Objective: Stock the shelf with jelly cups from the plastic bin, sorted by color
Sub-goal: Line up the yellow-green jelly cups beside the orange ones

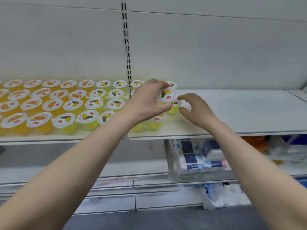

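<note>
Left hand [146, 100] grips yellow jelly cup [166, 95], lid up, over right end of yellow rows. Right hand [196, 110] just right of it, fingers loose, perhaps brushing neighbouring cup [174, 108]. Free shelf [240, 112] space lies rightward.

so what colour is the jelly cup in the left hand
Yellow plastic jelly cup, white printed lid; head view.

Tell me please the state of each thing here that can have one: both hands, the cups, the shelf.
left hand, grips the held yellow cup.
right hand, fingers loosely curled, holding nothing.
held yellow cup, sealed, raised above the shelved cups.
orange cups, sealed, upright, in rows at the left.
yellow cups, sealed, upright, in rows right of the orange ones.
shelf, carries the cups on its left part.
</note>
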`<state>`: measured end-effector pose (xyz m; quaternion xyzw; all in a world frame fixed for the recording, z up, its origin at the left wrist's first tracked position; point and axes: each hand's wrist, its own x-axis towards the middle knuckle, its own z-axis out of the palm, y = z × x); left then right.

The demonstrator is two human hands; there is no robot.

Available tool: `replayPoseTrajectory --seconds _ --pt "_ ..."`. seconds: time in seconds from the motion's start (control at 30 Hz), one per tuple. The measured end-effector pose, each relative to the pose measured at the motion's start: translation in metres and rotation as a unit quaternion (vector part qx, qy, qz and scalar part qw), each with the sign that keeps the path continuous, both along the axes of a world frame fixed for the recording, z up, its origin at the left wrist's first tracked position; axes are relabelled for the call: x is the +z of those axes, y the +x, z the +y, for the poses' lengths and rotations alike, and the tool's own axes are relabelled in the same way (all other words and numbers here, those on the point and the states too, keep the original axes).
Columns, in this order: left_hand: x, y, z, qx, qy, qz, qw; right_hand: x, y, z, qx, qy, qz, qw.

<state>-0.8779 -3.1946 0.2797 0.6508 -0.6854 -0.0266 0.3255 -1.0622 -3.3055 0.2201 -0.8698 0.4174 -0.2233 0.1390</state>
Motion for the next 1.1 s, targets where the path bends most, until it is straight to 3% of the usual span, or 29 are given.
replayPoseTrajectory --seconds 0.37,1.1 --pt "-0.038 -0.042 -0.022 0.002 0.056 -0.205 0.977 0.009 -0.026 -0.006 -0.030 -0.078 0.031 0.996" --pt "-0.048 -0.045 -0.021 0.035 0.074 -0.235 0.968 0.020 -0.015 -0.007 0.007 -0.117 0.003 0.993"
